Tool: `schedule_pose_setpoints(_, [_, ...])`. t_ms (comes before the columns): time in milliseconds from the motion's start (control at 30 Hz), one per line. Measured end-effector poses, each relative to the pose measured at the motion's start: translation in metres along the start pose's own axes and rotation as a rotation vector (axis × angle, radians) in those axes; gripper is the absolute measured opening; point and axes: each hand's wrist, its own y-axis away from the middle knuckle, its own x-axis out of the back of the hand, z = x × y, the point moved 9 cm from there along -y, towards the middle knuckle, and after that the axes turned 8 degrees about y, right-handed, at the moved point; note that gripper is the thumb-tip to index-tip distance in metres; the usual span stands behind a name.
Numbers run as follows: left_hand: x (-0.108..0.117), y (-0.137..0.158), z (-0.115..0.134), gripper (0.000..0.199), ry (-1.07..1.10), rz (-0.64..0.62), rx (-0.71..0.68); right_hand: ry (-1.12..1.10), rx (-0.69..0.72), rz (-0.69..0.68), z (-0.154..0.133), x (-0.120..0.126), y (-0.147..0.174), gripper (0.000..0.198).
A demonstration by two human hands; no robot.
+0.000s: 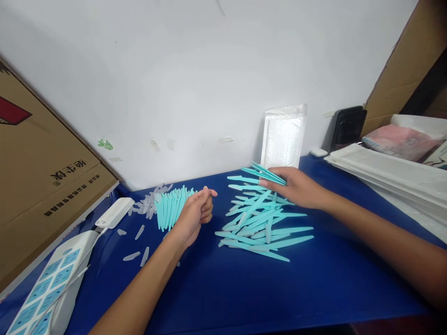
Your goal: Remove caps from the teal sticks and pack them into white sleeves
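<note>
Several turquoise eyebrow razors point(267, 174) are in my right hand point(299, 186), pinched between thumb and fingers above the pile's far edge. Below it, a loose pile of the same razors point(258, 223) lies criss-crossed on the blue table point(223, 293), some with pale covers on their ends. My left hand point(197, 211) is closed in a loose fist beside a neat row of turquoise razors point(171, 209); whatever its curled fingers hold, if anything, is hidden. Behind that row is a heap of small translucent blade caps point(146, 204), with a few loose caps point(132, 256) scattered nearer.
At the left are a white power strip point(57, 284), a white adapter point(115, 212) with a cable, and a cardboard box point(45, 172). A silvery-white packet point(283, 137) leans on the wall. White trays point(391, 172) are stacked at right, near a black case point(348, 126).
</note>
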Motion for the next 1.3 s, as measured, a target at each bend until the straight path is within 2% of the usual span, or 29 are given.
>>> schedule_pose_setpoints(100, [-0.002, 0.003, 0.000, 0.031, -0.008, -0.012, 0.038, 0.097, 0.014, -0.010, 0.003, -0.002, 0.000, 0.045])
schedule_pose_setpoints(267, [-0.008, 0.004, -0.004, 0.047, -0.116, -0.075, 0.038, 0.234, 0.053, 0.026, 0.006, -0.002, 0.000, 0.041])
schedule_pose_setpoints(467, [-0.005, -0.003, 0.006, 0.032, -0.471, -0.015, -0.205, 0.148, 0.007, 0.056, 0.005, 0.006, 0.000, 0.044])
schedule_pose_setpoints(567, [-0.005, -0.004, 0.012, 0.030, -0.563, 0.007, -0.293, 0.078, 0.006, 0.039, -0.001, 0.007, 0.002, 0.047])
schedule_pose_setpoints(767, [0.000, -0.005, 0.012, 0.033, -0.579, 0.038, -0.311, 0.022, -0.007, -0.056, -0.006, -0.001, 0.003, 0.051])
schedule_pose_setpoints(1100, [0.000, 0.000, 0.016, 0.043, -0.376, 0.076, -0.252, -0.030, -0.048, -0.077, -0.001, -0.001, 0.002, 0.051])
schedule_pose_setpoints(1300, [0.004, -0.001, 0.014, 0.042, -0.386, 0.093, -0.249, -0.062, -0.081, -0.074, 0.003, 0.000, 0.002, 0.044])
